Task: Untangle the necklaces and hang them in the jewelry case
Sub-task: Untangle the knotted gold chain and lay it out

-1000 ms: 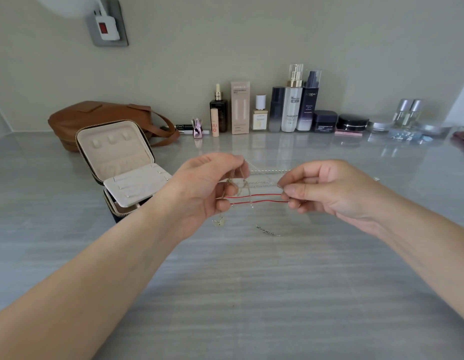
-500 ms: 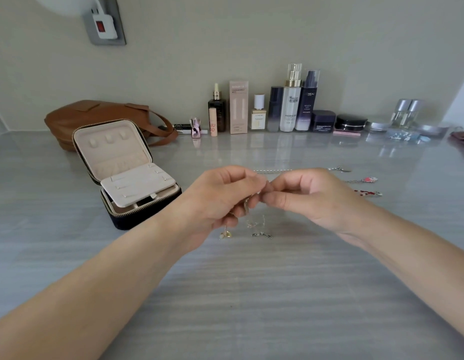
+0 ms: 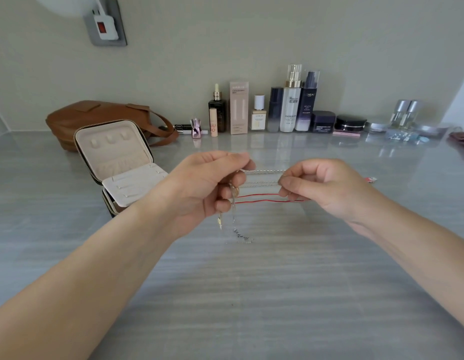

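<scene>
A bundle of necklaces [image 3: 262, 187] is stretched taut between my two hands above the grey table: silver chains on top, a doubled red cord [image 3: 259, 198] below. My left hand [image 3: 205, 185] grips one end with curled fingers. My right hand [image 3: 322, 185] pinches the other end. Loose chain ends and a small gold pendant [image 3: 220, 224] dangle from my left hand down to the table. The jewelry case [image 3: 116, 162] stands open at the left, its cream lid upright with small hooks and its tray showing.
A brown leather bag [image 3: 95, 118] lies behind the case. Several cosmetic bottles and jars [image 3: 290, 105] line the wall at the back. A small red charm [image 3: 371, 179] peeks out past my right wrist. A wall socket [image 3: 104, 22] is at the upper left.
Half a second ago my hands were together over the tangle; they have since pulled apart, stretching the chains and red cord taut again, as they were a second ago.
</scene>
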